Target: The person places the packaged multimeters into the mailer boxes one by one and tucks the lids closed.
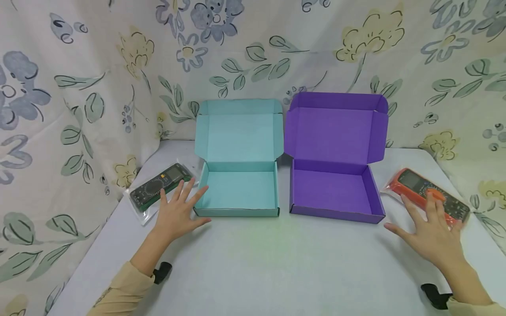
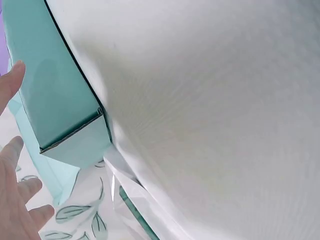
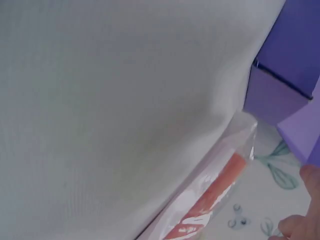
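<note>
My left hand [image 1: 179, 215] is spread with straight fingers between a black-and-green multimeter [image 1: 152, 189] in a clear plastic bag and an open teal cardboard box [image 1: 237, 212]. Nothing is in its grasp. On the right, my right hand [image 1: 435, 235] hovers with fingers apart over an orange multimeter [image 1: 411, 177] in clear plastic, hiding part of it; whether the fingertips touch it I cannot tell. An open purple cardboard box [image 1: 336, 216] stands to that hand's left. Both boxes have raised lids and bare insides. The right wrist view catches the orange multimeter's bagged edge [image 3: 215, 190].
A white table [image 1: 253, 263] carries everything, its front part stretching before the boxes. Behind the lids hangs a flower-printed curtain [image 1: 253, 39], which also runs along the left side. Dark wrist-worn cameras [image 1: 162, 272] sit at both cuffs.
</note>
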Tool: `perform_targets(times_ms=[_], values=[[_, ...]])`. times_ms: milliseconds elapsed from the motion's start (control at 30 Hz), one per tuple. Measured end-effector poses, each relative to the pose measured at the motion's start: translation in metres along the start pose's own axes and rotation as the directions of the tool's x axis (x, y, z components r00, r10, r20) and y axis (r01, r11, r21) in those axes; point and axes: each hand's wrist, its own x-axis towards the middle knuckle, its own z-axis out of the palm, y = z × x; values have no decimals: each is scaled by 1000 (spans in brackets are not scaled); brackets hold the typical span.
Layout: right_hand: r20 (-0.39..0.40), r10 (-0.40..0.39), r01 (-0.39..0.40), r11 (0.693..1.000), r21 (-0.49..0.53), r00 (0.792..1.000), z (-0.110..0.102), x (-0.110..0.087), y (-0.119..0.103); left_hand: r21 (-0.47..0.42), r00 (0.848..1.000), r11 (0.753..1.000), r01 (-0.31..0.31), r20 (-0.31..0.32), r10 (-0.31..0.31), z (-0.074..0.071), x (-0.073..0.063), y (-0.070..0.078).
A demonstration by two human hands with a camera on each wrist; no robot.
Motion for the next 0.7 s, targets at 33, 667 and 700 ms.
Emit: perform_targets(times_ms=[33,667,700], values=[[-2,8,-8,1000,1,1000,-1,0,3,-5,1000,1000,-1,1,1,0,0,1],[-46,307,-299,945,130,950,-18,-7,33,-201,996,976,-82,-39,76,-3,15,25],[-45,324,-316,939,139,945,-18,-7,34,-223,996,971,-88,-41,81,-3,16,28]])
